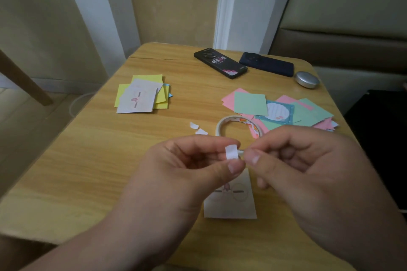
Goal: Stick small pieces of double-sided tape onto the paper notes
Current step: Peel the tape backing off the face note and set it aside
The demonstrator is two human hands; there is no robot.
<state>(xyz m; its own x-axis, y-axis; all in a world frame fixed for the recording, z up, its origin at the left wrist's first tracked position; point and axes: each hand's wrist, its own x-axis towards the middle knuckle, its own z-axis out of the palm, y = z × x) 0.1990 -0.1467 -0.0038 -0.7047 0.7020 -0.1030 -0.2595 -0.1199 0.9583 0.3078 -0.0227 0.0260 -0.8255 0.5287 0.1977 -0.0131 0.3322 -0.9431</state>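
My left hand (pixel 176 174) pinches a small white piece of double-sided tape (pixel 231 151) between thumb and forefinger. My right hand (pixel 308 171) pinches the tape's right edge with its fingertips. Both hands hover above a white paper note (pixel 231 202) with a pink drawing, which lies on the wooden table (pixel 88 171). The tape roll (pixel 221 126) lies just beyond my hands. A pile of yellow and white notes (pixel 141 94) sits at the left. Pink, green and blue notes (pixel 286 110) spread at the right.
Two white backing scraps (pixel 197 128) lie left of the roll. Two dark phones (pixel 220 62) (pixel 266 64) and a round silver case (pixel 307 79) rest near the table's far edge. A wooden chair leg (pixel 24 79) stands at the far left.
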